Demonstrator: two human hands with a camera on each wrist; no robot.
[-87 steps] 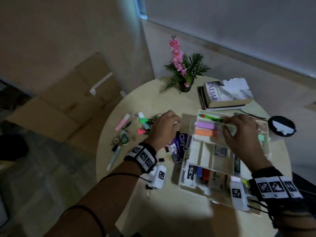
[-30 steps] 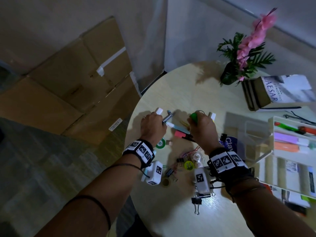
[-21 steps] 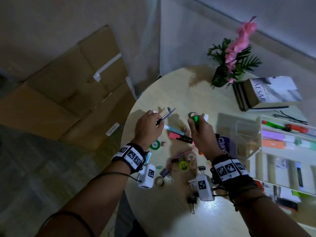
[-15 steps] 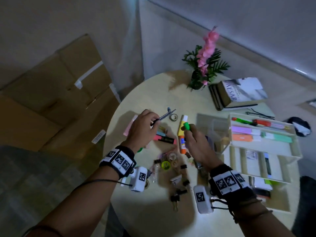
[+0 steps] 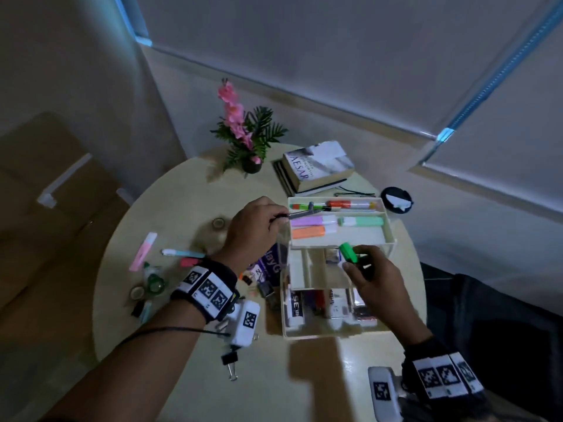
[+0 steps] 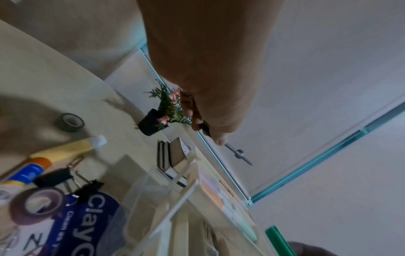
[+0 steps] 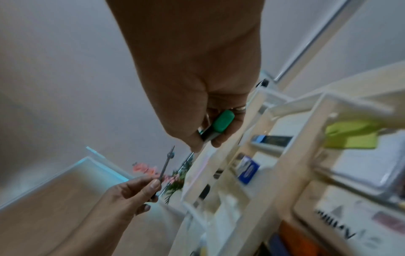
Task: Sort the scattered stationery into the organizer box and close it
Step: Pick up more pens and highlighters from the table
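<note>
The cream organizer box (image 5: 388,236) stands open on the round table, its top tray holding purple, orange and mint highlighters (image 5: 313,221) and pens. My left hand (image 5: 278,219) pinches a thin metal tool (image 5: 303,213), like a drawing compass, with its tip over the top tray's left end. The left wrist view shows the metal tool (image 6: 238,153) sticking out past my fingers. My right hand (image 5: 355,263) grips a green-capped marker (image 5: 348,252) above the middle compartments. The right wrist view shows that marker (image 7: 221,123) in my curled fingers beside the box frame (image 7: 258,138).
Left of the box lie a pink highlighter (image 5: 143,251), a blue pen (image 5: 182,253), tape rolls (image 5: 217,223), a purple clay pack (image 5: 271,263) and binder clips (image 5: 230,360). A potted plant (image 5: 246,138) and stacked books (image 5: 316,166) stand behind. Cardboard boxes (image 5: 45,178) lie on the floor left.
Both hands have moved right from the scattered pile to the organizer. The left carries the metal tool and the right the green marker. The head view has swung right.
</note>
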